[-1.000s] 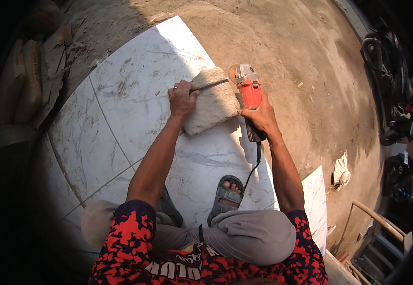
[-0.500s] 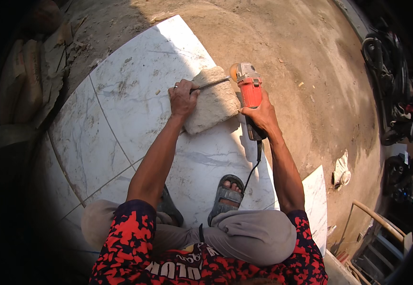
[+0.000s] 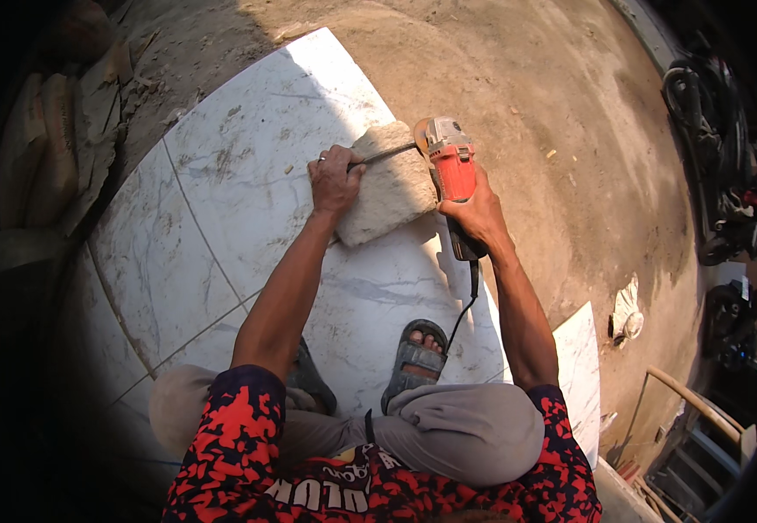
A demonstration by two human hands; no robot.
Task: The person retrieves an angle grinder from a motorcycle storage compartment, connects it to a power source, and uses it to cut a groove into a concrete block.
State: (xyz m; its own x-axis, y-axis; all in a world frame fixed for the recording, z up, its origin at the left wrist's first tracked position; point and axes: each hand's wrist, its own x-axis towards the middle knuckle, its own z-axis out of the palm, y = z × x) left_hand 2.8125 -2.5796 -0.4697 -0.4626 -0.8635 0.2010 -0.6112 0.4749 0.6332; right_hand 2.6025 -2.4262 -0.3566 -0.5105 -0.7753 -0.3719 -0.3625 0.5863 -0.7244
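Toward eleven o'clock, the left hand (image 3: 336,181) grips a dark metal rod (image 3: 390,152) across a rough stone block (image 3: 387,199) on marbled white tiles (image 3: 247,157). At two o'clock, the right hand (image 3: 479,216) holds a red angle grinder (image 3: 456,178), its disc (image 3: 420,134) at the rod's tip.

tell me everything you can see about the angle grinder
The angle grinder has a red body, greyish metal-looking gear head, black rear handle and tan-orange disc on the head's left side. It points away from the person, just right of the rough stone block. The right hand grips it about where red meets black. The disc is at the tip of a dark metal bar; contact and spin cannot be told for sure. A black cord trails from the handle toward the sandal.
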